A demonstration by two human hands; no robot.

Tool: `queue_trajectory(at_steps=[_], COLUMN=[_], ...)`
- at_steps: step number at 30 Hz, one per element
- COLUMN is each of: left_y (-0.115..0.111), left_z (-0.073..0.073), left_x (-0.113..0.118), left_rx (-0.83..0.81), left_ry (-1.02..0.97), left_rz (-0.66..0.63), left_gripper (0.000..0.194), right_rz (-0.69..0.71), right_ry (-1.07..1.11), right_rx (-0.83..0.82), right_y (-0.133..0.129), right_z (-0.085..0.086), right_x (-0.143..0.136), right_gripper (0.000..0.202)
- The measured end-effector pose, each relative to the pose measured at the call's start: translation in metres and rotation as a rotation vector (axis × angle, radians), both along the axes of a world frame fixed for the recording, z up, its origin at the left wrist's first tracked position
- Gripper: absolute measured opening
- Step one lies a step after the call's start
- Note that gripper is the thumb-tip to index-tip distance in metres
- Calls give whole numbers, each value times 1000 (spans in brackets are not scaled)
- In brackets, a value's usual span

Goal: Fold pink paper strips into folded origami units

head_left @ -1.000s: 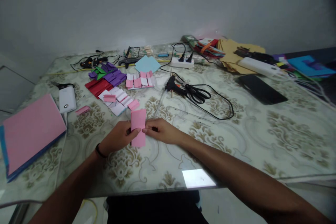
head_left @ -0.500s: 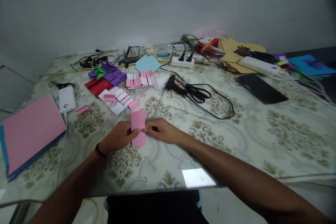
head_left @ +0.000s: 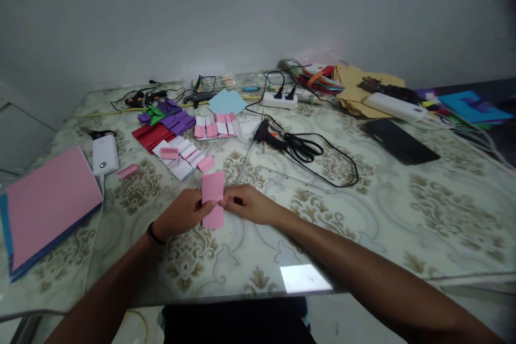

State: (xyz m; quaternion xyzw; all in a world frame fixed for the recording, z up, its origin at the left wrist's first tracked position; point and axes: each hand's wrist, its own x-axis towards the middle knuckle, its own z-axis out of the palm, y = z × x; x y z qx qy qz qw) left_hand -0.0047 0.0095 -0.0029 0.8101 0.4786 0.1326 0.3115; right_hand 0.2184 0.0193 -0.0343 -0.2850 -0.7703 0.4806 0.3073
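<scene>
A pink folded paper strip [head_left: 213, 187] stands upright between my hands, above the patterned table near its front. My left hand [head_left: 187, 210] is closed on the strip's left edge, thumb across its front. From the right, my right hand [head_left: 248, 203] pinches the strip's other edge; the two thumb tips nearly meet. The fingers behind the paper are hidden. Just beyond lie folded white and pink pieces [head_left: 183, 155], with a small pink piece [head_left: 128, 171] to their left. More folded pieces [head_left: 216, 126] sit farther back.
Pink sheets [head_left: 50, 204] and a white power bank [head_left: 105, 155] lie left. A black glue gun [head_left: 268, 137] with a coiled cord is right of centre. Behind are purple pieces [head_left: 177, 121], light blue paper [head_left: 227, 102] and a power strip [head_left: 279, 100]. A black phone-like slab [head_left: 401, 141] lies right.
The view has shifted slightly, so the table's objects appear a little lower. Both hands keep their hold on the pink strip, with hardly any change in pose.
</scene>
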Motion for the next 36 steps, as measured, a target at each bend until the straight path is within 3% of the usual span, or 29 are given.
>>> queue_trajectory(at_steps=[36], left_y=[0], left_z=[0], left_x=[0], left_rx=[-8], left_ry=[7], left_rz=[-7], left_gripper=[39], right_rz=[6], right_ry=[3], right_rx=[3], right_y=[0], right_z=[-2], right_x=[0], right_gripper=[46])
